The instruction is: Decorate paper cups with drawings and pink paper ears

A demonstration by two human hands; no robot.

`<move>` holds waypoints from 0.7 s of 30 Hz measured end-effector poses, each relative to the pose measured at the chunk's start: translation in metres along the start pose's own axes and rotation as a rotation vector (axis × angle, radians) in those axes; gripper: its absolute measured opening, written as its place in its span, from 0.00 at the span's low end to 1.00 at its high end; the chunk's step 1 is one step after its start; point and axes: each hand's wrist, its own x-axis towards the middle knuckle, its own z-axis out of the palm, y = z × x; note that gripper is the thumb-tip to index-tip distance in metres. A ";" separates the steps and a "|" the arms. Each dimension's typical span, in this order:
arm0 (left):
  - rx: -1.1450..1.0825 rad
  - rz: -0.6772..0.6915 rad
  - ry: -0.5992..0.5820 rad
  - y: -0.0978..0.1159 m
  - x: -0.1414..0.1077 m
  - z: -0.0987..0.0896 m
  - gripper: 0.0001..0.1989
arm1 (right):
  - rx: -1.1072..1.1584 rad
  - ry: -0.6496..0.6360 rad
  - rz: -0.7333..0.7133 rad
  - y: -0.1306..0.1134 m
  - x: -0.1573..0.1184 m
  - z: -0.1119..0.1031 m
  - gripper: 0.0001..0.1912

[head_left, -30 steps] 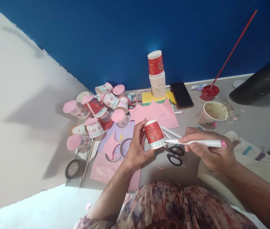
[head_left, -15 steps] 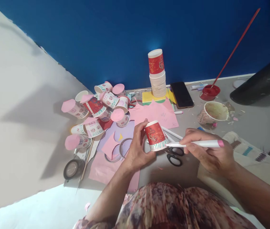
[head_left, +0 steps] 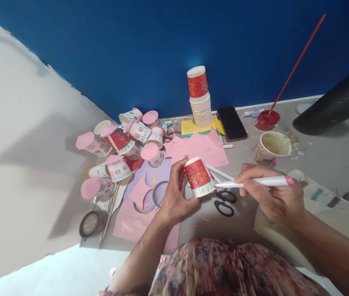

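Note:
My left hand (head_left: 176, 197) is closed around a red and white paper cup (head_left: 198, 174), held tilted above the table. Green zigzag strokes run along the cup's white lower band. Between the fingers of my right hand (head_left: 271, 191) is a white marker pen (head_left: 260, 181) with a pink end, its tip at the cup's band on the right side. Below and behind the cup lie black-handled scissors (head_left: 224, 208), their blades partly hidden. A pink paper sheet (head_left: 199, 148) with a scalloped edge lies just beyond the cup.
Several decorated paper cups (head_left: 119, 168) with pink tops crowd the left side. A tall cup stack (head_left: 200, 109) stands at the back beside a phone (head_left: 232, 123). Rightward are a red pot (head_left: 267, 119), a stained cup (head_left: 272, 146) and a black cylinder (head_left: 325, 107). Tape (head_left: 90, 224) lies at left.
The view has shifted slightly, so most things sit a little further left. My left hand still holds the cup, and the marker's tip stays at its band.

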 end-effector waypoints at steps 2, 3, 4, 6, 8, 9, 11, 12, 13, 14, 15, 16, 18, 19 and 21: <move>-0.013 -0.013 0.007 0.000 0.000 0.001 0.47 | 0.022 0.022 0.007 0.001 -0.001 0.000 0.11; -0.019 -0.016 0.008 0.000 0.000 0.001 0.47 | 0.034 0.015 0.000 0.001 0.000 0.000 0.11; -0.022 -0.013 0.010 0.000 0.000 0.001 0.47 | 0.039 -0.001 -0.011 0.000 0.001 0.000 0.11; -0.009 0.004 0.012 0.000 -0.001 0.001 0.46 | 0.021 -0.041 -0.034 -0.003 0.004 0.001 0.11; 0.008 0.021 0.012 0.000 -0.001 0.000 0.46 | 0.000 -0.050 -0.030 -0.004 0.006 0.001 0.12; 0.013 0.025 0.016 0.000 -0.001 0.000 0.46 | 0.002 -0.038 -0.018 -0.004 0.006 0.000 0.13; 0.017 0.020 0.022 0.001 0.000 0.000 0.46 | 0.036 0.012 0.015 -0.003 0.005 0.000 0.14; 0.018 0.018 0.022 0.001 0.000 0.000 0.46 | 0.057 0.040 0.030 -0.002 0.004 0.000 0.15; 0.022 0.015 0.021 0.001 0.000 0.000 0.46 | 0.076 0.060 0.040 -0.001 0.003 0.000 0.15; 0.024 0.013 0.019 0.001 0.000 0.001 0.45 | 0.091 0.067 0.046 -0.001 0.003 0.000 0.15; 0.024 0.015 0.016 0.002 0.000 0.001 0.45 | 0.102 0.059 0.051 -0.001 0.002 0.000 0.15; 0.022 0.019 0.012 0.002 0.000 0.001 0.45 | 0.104 0.039 0.057 -0.001 0.003 0.001 0.15; 0.017 0.027 0.009 0.002 0.000 0.002 0.44 | 0.087 -0.007 0.073 -0.002 0.004 0.001 0.14; 0.014 0.029 0.008 0.002 0.000 0.002 0.44 | 0.076 -0.017 0.081 -0.002 0.004 0.001 0.14; 0.011 0.031 0.014 0.002 0.000 0.002 0.43 | 0.078 0.006 0.090 -0.002 0.004 0.001 0.14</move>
